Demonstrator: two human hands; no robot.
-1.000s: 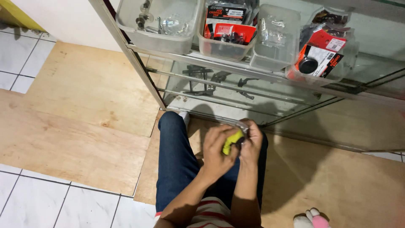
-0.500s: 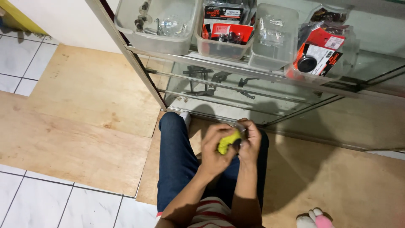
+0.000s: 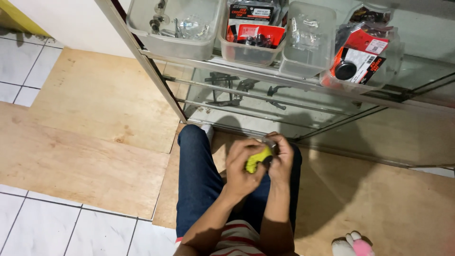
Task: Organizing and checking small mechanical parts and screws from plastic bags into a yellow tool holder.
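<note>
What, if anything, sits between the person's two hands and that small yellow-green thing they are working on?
Nothing visible does. The left hand and the right hand both close directly around the yellow-green object, fingers touching it, over the person's lap. The glass display case and its plastic bins stand beyond the hands, not between them.

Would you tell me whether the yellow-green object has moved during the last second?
No: the yellow-green object stays between both hands, over the lap, below the glass cabinet.
</note>
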